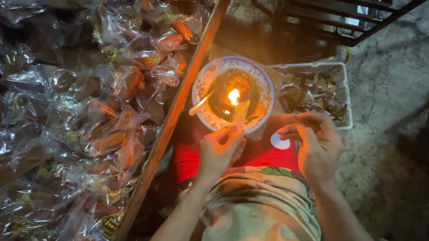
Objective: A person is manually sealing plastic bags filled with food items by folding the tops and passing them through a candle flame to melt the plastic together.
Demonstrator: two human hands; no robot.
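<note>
I am watching the left hand (218, 151) pinching a small clear plastic packet (239, 114) at the candle flame (233, 97) burning in the round patterned bowl (201, 84); the right hand (315, 140) is curling loosely, holding nothing I can make out, beside the white plastic basket (342, 67) containing wrapped sweets (313, 94).

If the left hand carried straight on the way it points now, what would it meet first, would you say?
Most likely the lit candle that the left hand points up toward, standing in the patterned bowl; depth is hard to judge.

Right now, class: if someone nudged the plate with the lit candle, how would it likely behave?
The plate looks shallow and rigid, so it would probably slide rather than tip. The candle stands tall and thin with a burning flame, so it may topple. The dark pool around it looks liquid and could slosh.
</note>
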